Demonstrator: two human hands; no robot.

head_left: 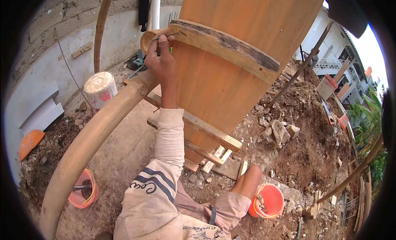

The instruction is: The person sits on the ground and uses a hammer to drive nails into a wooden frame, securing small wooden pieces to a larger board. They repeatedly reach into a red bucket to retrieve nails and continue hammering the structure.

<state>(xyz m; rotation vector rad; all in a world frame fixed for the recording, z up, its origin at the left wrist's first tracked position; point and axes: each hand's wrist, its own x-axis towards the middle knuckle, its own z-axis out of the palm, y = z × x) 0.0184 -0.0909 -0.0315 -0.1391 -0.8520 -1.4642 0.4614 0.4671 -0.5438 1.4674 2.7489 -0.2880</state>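
Rubble-strewn dirt yard [305,145] beside a rough wall [37,87], and the left hand [160,62] has a thin dark nail [172,34] pinched in a fingertip grip by the left end of the wooden batten [227,48] crossing that orange-brown board [222,95]; right hand's out of frame, so can't tell its grip. With so little contact, I reckon the nail could twist or drop if the pinch slips. Its long axis runs nearly level, right end tipped slightly up toward the batten, bamboo pole [95,132] below.
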